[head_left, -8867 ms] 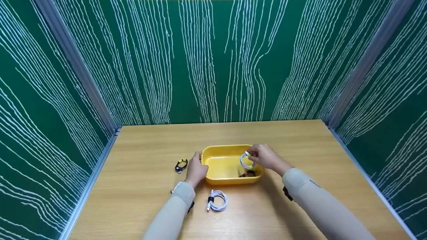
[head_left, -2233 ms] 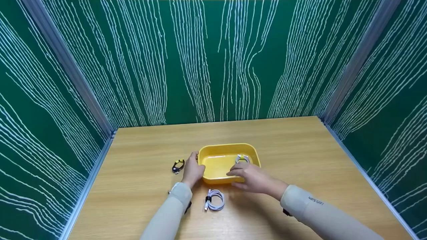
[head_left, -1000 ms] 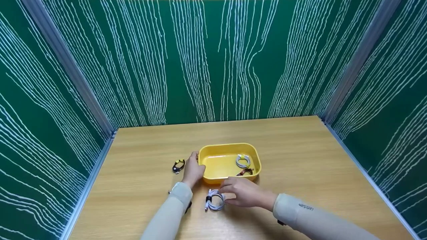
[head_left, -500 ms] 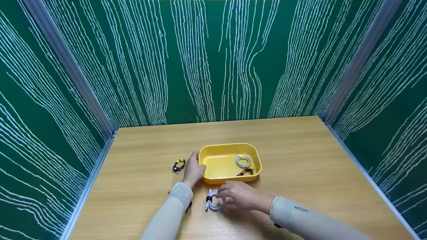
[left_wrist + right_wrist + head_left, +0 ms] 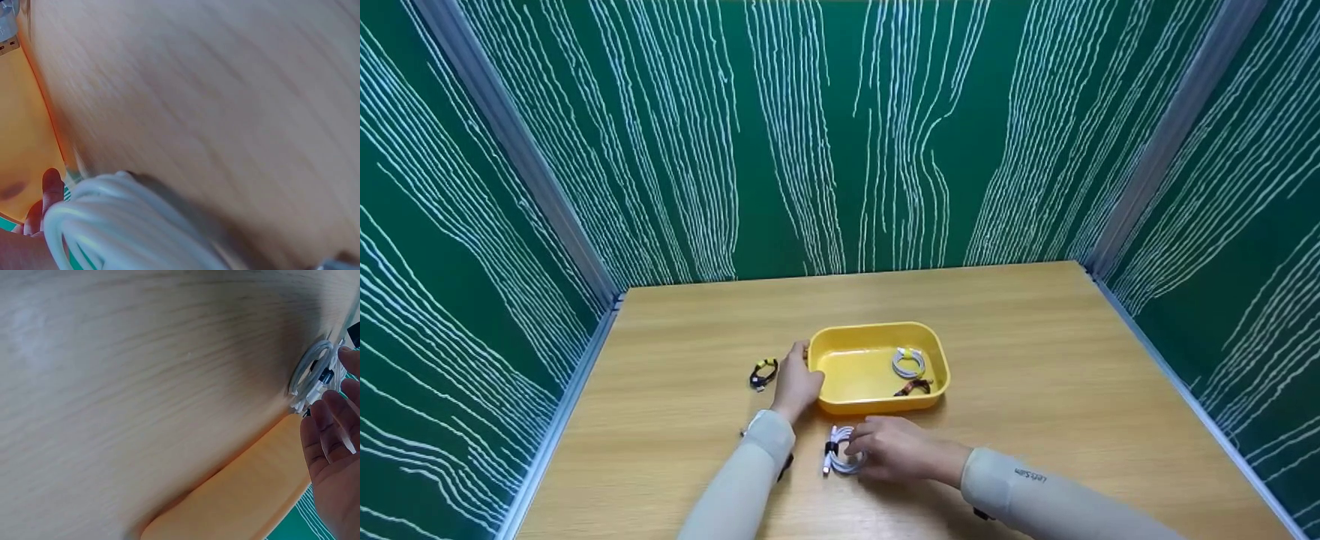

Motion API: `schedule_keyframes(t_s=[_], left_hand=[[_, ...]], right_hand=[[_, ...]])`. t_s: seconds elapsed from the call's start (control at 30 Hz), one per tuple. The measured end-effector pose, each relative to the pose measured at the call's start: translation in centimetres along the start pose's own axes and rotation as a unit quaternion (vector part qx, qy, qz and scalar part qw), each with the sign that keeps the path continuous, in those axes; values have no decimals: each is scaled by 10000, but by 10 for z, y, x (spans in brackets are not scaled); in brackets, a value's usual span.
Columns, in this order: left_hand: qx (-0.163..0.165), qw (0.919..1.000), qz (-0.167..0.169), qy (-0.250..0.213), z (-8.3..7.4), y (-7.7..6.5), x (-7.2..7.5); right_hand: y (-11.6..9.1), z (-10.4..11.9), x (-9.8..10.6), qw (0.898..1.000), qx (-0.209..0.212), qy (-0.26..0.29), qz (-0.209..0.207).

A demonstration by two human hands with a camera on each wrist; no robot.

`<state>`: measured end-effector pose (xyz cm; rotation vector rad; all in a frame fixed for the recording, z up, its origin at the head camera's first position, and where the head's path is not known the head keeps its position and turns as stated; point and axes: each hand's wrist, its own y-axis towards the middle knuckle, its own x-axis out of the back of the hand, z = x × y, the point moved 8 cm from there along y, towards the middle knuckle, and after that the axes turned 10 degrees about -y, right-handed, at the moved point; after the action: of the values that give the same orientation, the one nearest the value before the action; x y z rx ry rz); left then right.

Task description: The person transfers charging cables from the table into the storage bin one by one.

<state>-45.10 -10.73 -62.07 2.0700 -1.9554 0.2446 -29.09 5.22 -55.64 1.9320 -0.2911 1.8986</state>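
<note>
My left hand [image 5: 799, 382] grips the left wall of the yellow plastic bin [image 5: 855, 411], thumb over its rim. In front of the bin lies a coiled white cable with a black strap [image 5: 832, 447]. My right hand [image 5: 896, 448] hovers at the coil's right side, hiding part of it; in the right wrist view that hand [image 5: 343, 489] has loose, spread fingers, with nothing visibly pinched. Inside the bin, at its right end, rest a white cable coil with yellow ties [image 5: 908, 355] and a dark cable with an orange-red tie [image 5: 915, 386].
A black cable with a yellow tie [image 5: 766, 364] lies left of the bin. Beside my left wrist a small white end [image 5: 743, 433] pokes out. Close in the left wrist view is a white cable coil [image 5: 129, 219]. Green walls surround the wooden table [image 5: 1005, 322].
Earlier my right hand held the white cable with yellow ties over the bin; that cable now lies inside. The right hand has since moved toward the front coil. My left hand stays put.
</note>
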Motion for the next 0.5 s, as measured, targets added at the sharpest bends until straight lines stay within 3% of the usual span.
schedule_keyframes(t_s=[0.23,0.37,0.5], left_hand=[[-18,10000,-25,50,-3,-1,1],[-197,9998,-96,-42,-27,-14,7],[-379,9992,-124,-80,-39,-20,10]], right_hand=[[1,1,-8,9999,-19,106,131],[0,4,-9,9999,140,-61,81],[0,6,-11,9996,177,-164,122]])
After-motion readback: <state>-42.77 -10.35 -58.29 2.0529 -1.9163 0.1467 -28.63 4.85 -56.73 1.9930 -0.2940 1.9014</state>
